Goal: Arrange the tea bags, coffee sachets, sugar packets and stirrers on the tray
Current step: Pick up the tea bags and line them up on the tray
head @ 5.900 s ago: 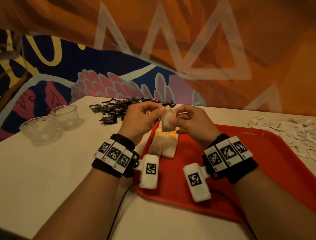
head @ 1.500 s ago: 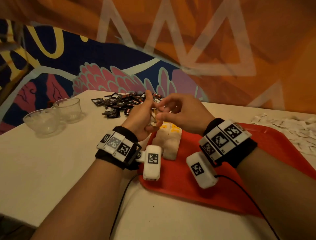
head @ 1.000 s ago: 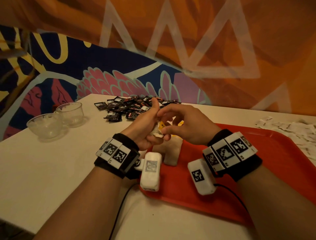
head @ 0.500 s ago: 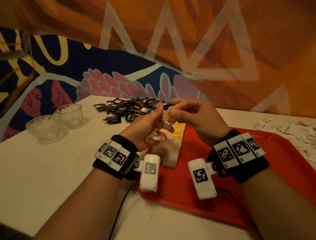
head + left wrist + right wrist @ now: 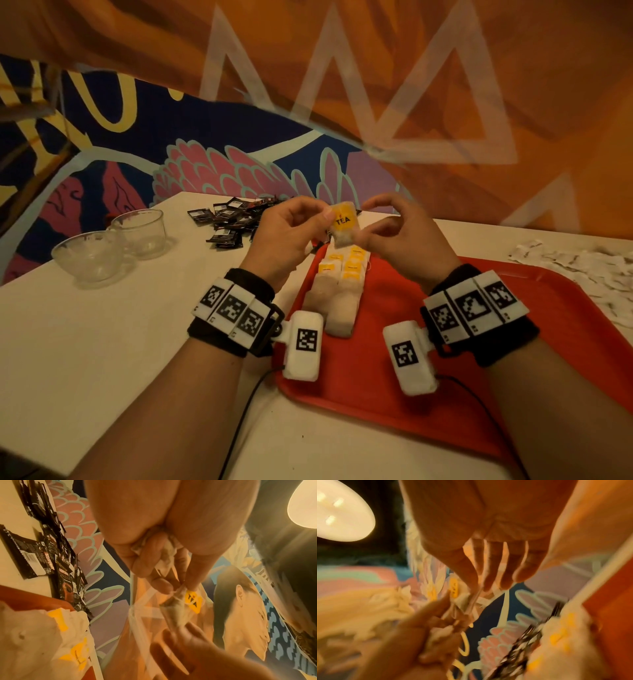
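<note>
Above the tray's point(image 5: 565, 325) far-left corner, left hand point(image 5: 287, 233) and right hand point(image 5: 404, 236) pinch a tea bag point(image 5: 344, 224), probably next laid beside the row of tea bags point(image 5: 337, 291).

Two glass cups point(image 5: 116, 245) stand touching on the white table point(image 5: 85, 342), before a painted mural point(image 5: 239, 147).

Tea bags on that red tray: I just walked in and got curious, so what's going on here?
A person is laying out drink supplies. Both the left hand and the right hand pinch one tea bag with a yellow TEA tag, held above the red tray. A short row of tea bags already lies along the tray's left side. The dark coffee sachets and white sugar packets are in piles on the table, off the tray.
</note>
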{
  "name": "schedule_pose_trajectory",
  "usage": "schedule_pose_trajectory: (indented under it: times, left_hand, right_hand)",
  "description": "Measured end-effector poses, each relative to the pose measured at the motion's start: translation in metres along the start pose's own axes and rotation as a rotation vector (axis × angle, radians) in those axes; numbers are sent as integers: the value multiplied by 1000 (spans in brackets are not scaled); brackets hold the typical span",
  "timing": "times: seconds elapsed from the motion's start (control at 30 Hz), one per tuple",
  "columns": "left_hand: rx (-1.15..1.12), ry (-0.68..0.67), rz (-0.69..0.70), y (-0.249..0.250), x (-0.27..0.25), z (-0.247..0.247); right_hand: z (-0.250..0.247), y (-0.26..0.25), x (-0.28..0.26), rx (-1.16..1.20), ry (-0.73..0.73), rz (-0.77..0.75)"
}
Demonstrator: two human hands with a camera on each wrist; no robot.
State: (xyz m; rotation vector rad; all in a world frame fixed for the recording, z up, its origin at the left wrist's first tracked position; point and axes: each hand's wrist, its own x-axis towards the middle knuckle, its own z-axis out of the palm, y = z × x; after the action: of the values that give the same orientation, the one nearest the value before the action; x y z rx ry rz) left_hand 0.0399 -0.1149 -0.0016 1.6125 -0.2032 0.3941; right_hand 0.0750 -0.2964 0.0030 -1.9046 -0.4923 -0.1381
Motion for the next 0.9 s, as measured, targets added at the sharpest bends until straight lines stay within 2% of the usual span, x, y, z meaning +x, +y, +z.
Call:
schedule_pose_trajectory:
  times: [0.07, 0.1, 0.23, 0.3, 0.4, 0.53, 0.6, 0.77, 0.9]
  left_hand:
    - [28, -1, 12, 0, 0, 1]
    - [55, -6, 28, 0, 0, 1]
    - [119, -36, 70, -4, 1, 1]
    - [131, -25, 79, -4, 2, 0]
    - [141, -6, 94, -4, 2, 0]
    - [194, 11, 118, -5, 3, 2]
    - [204, 0, 119, -5, 3, 1]
    - [173, -52, 111, -6, 3, 0]
    - [260, -97, 143, -5, 3, -3]
  right_hand:
    - [-4, 0, -1, -252, -2, 0]
    - [-5, -1, -1, -261, -10, 0]
    - [4, -7, -5, -35, -72, -60]
    - [8, -7, -5, -98, -74, -105]
    - [10, -5, -5, -189, -86, -91]
    - [9, -3, -5, -40, -113, -34]
    - [11, -4, -5, -11, -128, -31]
    - [14, -2, -6, -147, -92, -68]
    - [13, -3, -7, -151, -112, -60]
